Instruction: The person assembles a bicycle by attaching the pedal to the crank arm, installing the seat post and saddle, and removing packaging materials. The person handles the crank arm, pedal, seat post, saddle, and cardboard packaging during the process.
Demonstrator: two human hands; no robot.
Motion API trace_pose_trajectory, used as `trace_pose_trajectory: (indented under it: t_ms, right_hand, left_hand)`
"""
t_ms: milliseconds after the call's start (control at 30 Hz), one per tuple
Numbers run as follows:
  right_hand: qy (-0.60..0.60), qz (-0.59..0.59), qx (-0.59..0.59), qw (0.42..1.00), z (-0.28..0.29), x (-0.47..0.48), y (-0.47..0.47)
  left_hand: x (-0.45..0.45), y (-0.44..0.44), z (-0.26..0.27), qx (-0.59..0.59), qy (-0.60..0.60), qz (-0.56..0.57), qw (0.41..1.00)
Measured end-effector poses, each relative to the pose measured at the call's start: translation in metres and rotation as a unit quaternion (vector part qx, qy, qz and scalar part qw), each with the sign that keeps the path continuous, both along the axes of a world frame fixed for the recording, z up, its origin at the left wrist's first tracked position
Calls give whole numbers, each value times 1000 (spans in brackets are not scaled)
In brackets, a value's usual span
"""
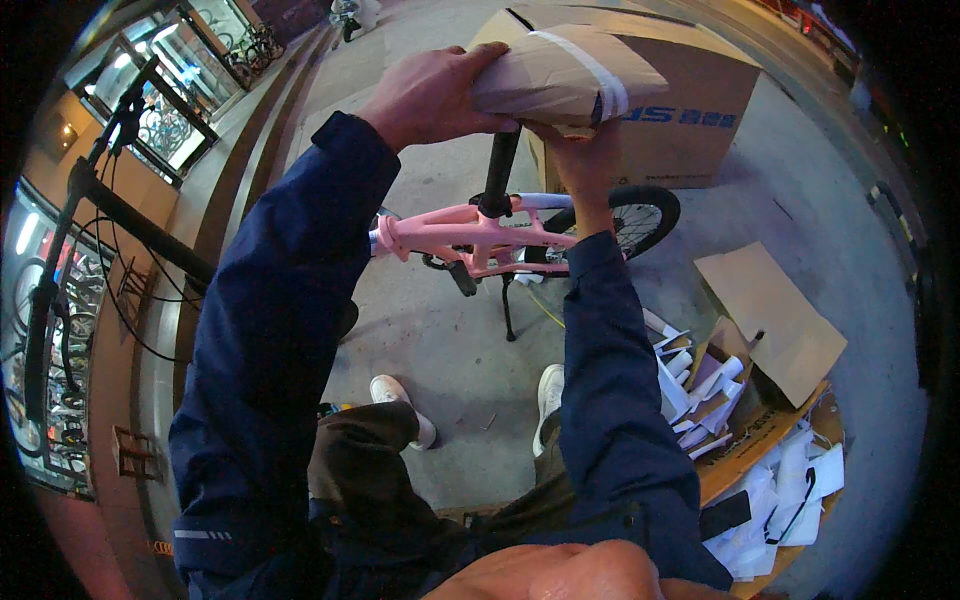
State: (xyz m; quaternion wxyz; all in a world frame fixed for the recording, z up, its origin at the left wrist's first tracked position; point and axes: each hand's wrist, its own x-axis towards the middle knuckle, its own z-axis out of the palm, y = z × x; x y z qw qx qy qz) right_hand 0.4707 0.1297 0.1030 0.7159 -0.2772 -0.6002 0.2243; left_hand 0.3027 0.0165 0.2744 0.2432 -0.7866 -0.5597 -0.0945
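Note:
A bicycle saddle wrapped in brown paper (555,79), with a white strip around it, sits at the top of a black seatpost (501,169). My left hand (442,94) grips its left end, thumb on top. My right hand (586,161) holds it from below near the right end; those fingers are partly hidden. Below stands a pink bicycle frame (480,236) with a black rear wheel (656,217) and a lowered kickstand (509,311). A black handlebar (49,292) with hanging cables rises at the left, its tube running behind my left sleeve.
A large cardboard box (667,142) bearing print stands behind the bicycle. At right, an open carton (772,442) holds white foam packing (795,487), with a loose cardboard flap (772,322). Steps (262,142) and a lit shopfront (161,97) line the left. A small wooden stool (135,452) stands there.

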Motion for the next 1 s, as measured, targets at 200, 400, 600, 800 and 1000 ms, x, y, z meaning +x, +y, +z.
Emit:
trace_pose_trajectory:
  t_ms: [200, 400, 600, 800, 1000]
  right_hand:
    - [-25, -87, 27, 995, 2, 2, -5]
    - [-26, -63, 29, 997, -7, 3, 3]
    - [-137, -16, -73, 988, -61, -43, -5]
    - [158, -11, -15, 987, -58, -31, 51]
    - [107, 138, -30, 984, -16, 10, 35]
  left_hand:
    - [0, 0, -2, 4, 3, 6, 1000]
    - [2, 1, -3, 8, 2, 8, 1000]
    - [0, 0, 0, -3, -12, -11, 1000]
    - [-6, 5, -6, 12, -11, -3, 1000]
    - [-4, 6, -11, 20, -19, 0, 1000]
